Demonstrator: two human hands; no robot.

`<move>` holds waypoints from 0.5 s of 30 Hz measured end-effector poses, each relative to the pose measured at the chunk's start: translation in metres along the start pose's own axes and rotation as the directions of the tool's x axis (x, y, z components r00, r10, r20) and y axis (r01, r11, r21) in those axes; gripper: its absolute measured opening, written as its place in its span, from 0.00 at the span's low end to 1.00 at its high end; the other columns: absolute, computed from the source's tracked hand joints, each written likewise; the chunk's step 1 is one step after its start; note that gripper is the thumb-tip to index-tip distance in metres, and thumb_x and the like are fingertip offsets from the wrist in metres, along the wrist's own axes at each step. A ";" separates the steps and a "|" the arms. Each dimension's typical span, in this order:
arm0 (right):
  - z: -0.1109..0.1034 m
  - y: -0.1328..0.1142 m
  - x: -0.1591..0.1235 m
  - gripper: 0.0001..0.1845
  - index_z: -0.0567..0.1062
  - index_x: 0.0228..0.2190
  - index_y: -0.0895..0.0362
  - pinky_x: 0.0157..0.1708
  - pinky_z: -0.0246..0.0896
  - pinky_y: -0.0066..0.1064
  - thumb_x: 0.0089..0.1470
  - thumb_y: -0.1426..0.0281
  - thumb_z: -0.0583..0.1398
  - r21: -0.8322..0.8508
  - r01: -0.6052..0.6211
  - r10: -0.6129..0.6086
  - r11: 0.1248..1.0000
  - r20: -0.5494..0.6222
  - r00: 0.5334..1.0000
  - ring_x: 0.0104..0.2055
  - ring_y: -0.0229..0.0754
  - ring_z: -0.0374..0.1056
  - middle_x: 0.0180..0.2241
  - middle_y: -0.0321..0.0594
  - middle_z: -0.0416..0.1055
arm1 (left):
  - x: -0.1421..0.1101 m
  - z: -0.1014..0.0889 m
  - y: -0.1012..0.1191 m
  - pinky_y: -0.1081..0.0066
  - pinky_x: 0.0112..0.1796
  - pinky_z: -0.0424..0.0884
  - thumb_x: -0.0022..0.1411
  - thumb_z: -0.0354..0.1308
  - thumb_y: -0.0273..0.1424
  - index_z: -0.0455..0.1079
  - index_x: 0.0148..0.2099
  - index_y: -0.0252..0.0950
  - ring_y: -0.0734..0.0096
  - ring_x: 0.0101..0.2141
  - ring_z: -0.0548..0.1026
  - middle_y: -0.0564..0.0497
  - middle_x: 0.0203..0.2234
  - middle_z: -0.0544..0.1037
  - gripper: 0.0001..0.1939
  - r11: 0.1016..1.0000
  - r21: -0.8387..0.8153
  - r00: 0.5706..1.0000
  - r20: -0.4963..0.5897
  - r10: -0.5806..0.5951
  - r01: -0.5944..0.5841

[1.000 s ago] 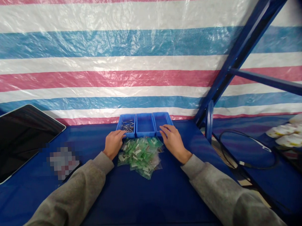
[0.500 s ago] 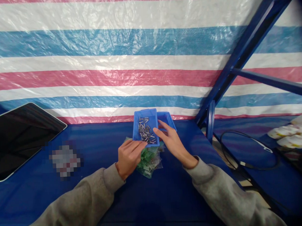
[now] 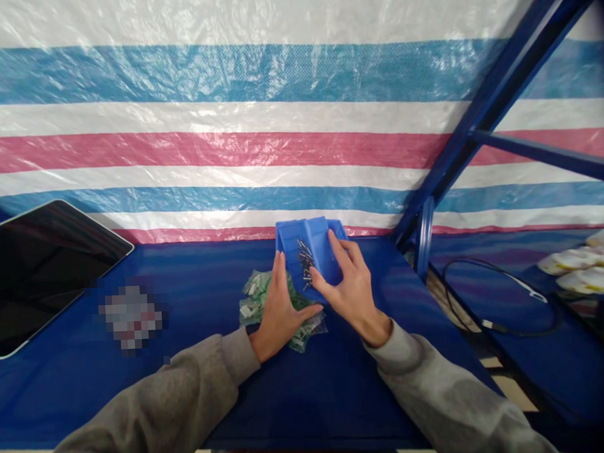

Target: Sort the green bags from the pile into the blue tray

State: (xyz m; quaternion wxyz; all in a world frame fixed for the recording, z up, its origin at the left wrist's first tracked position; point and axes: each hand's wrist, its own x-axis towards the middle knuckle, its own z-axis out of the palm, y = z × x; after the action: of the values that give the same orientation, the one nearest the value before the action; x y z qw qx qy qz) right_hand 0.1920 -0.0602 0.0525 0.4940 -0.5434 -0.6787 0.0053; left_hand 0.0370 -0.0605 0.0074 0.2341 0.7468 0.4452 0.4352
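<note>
Behind your bench hangs a red, white and blue striped plastic sheet (image 3: 203, 150), cut off at the top. Your blue tabletop (image 3: 310, 406) offers bare room between the forearms and along its near edge. The blue metal frame (image 3: 459, 149) at right bounds the far corner. The black-screened monitor (image 3: 44, 271) is cut off at left; beside it, a pixelated patch is unreadable. Your sleeved forearms converge on the work from both sides.

Your right hand (image 3: 352, 291) grasps a tilted blue bin (image 3: 319, 236), fingers on its face and thumb toward its near edge. Your left hand (image 3: 280, 314) is spread and unclenched, fingers upright at the bins' left side, thumb pointing right; whether its fingertips bear on the plastic cannot be told. The bins overlap near the table's far edge, and their number is unclear. Green-tinted clear bags (image 3: 257, 288) lie beneath, partly hidden by your left hand. Slim metal pins (image 3: 304, 256) are bunched next to your right thumb, individually hard to separate.
</note>
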 end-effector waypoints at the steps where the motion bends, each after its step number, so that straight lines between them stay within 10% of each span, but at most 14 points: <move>1: 0.000 -0.001 -0.001 0.38 0.55 0.59 0.56 0.41 0.69 0.39 0.49 0.59 0.58 -0.015 0.026 -0.026 1.000 0.001 1.000 0.44 0.48 0.66 0.47 0.47 0.62 | 0.000 0.001 -0.001 0.53 0.60 0.44 0.46 0.65 0.45 0.28 0.65 0.40 0.52 0.62 0.41 0.42 0.64 0.38 0.58 1.000 -0.016 1.000 -0.002 -0.006 0.006; 15: 0.003 0.001 -0.010 0.37 0.54 0.59 0.53 0.36 0.71 0.36 0.49 0.60 0.58 -0.159 0.208 -0.213 0.965 -0.014 0.977 0.40 0.44 0.66 0.48 0.46 0.61 | 0.000 0.008 -0.007 0.51 0.59 0.45 0.51 0.62 0.41 0.27 0.65 0.39 0.52 0.62 0.41 0.41 0.64 0.37 0.53 0.998 -0.065 0.999 0.042 0.005 -0.002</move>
State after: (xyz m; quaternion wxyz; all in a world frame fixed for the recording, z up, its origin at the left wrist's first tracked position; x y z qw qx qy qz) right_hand 0.1899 -0.0653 0.0437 0.4582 -0.5053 -0.7231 -0.1089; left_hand 0.0409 -0.0567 -0.0013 0.2667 0.7487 0.4245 0.4338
